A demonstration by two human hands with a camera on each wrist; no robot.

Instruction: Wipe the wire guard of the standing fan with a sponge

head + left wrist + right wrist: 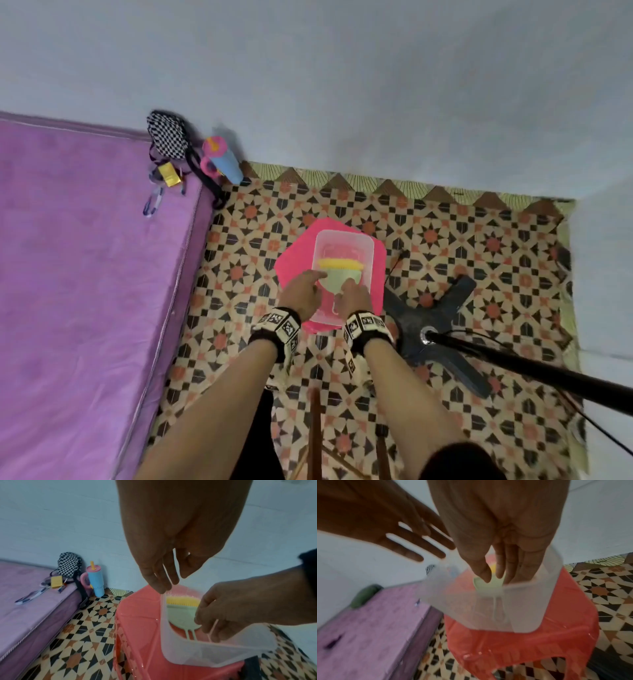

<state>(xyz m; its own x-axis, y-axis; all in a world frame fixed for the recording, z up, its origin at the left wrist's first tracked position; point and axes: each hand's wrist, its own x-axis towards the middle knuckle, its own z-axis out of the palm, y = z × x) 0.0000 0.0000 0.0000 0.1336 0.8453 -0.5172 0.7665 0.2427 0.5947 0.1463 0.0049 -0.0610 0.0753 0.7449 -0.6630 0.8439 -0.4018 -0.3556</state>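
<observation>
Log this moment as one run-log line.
stage: fetching sponge | right hand: fingers in clear tub, at sponge | left hand: open at tub rim | tub: on pink stool | fan guard: out of view

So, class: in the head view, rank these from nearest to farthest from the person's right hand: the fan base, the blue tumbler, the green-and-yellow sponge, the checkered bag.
Measured from the right hand:
1. Green-and-yellow sponge, in the clear tub, under the fingers.
2. Fan base, on the floor to the right.
3. Blue tumbler, far left by the wall.
4. Checkered bag, just beyond the tumbler, on the mattress corner.
</observation>
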